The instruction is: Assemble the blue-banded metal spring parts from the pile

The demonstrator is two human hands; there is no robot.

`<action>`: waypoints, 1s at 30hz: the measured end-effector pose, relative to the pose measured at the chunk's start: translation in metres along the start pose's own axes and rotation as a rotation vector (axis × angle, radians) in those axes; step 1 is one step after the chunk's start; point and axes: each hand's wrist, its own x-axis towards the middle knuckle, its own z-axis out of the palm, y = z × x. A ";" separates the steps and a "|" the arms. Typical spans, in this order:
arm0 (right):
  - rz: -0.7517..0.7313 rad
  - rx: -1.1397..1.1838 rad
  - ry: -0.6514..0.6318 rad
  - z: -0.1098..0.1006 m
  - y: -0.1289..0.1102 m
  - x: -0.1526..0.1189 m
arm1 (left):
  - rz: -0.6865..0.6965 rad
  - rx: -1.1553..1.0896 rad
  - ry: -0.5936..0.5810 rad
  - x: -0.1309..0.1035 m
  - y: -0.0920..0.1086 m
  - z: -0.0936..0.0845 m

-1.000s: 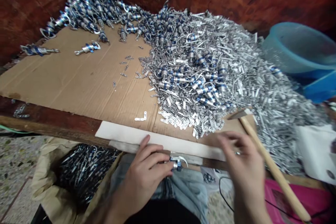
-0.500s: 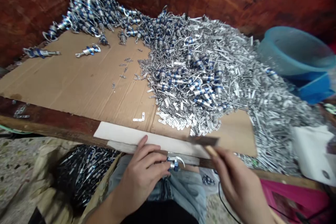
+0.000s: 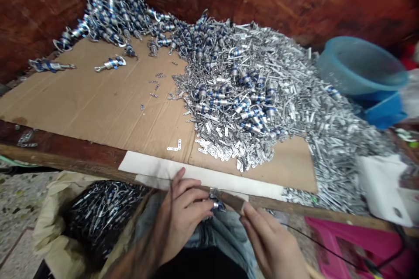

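Observation:
At the table's front edge, my left hand [image 3: 186, 209] pinches a small metal fitting with blue parts [image 3: 218, 205] between thumb and fingers, its palm turned down. My right hand [image 3: 270, 237] is closed round the wooden handle of what looks like a hammer. The hammer's dark metal head [image 3: 232, 201], blurred, lies over or against the right end of the fitting; whether they touch I cannot tell. Just beyond my fingers runs a white strip [image 3: 147, 165] along the edge of the cardboard. Two small flat perforated links [image 3: 173, 148] lie on the cardboard in front of my left hand.
Cardboard [image 3: 108, 100] covers the table. Piles of blue-and-silver fittings [image 3: 113, 11] and loose metal strips [image 3: 278, 56] stand along the back and right. A translucent blue tub [image 3: 363, 65] is at far right. Below left sits a sack of metal parts [image 3: 101, 213], below right a pink stool [image 3: 347, 244].
My right hand has brought the hammer down and leftward, from above the white strip onto the fitting. My left hand keeps its hold in nearly the same place.

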 end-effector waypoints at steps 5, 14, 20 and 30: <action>0.495 -0.361 0.323 -0.006 0.060 0.019 | 0.016 0.006 0.008 -0.002 0.000 0.005; 0.519 -0.429 0.486 0.005 0.101 0.067 | -0.003 -0.080 0.153 -0.008 0.007 0.001; -0.062 0.170 0.077 0.049 -0.024 0.144 | 0.053 -0.008 0.159 -0.019 0.005 -0.009; -0.012 0.531 -0.230 0.020 -0.043 0.123 | -0.036 -0.018 0.202 -0.029 -0.005 -0.027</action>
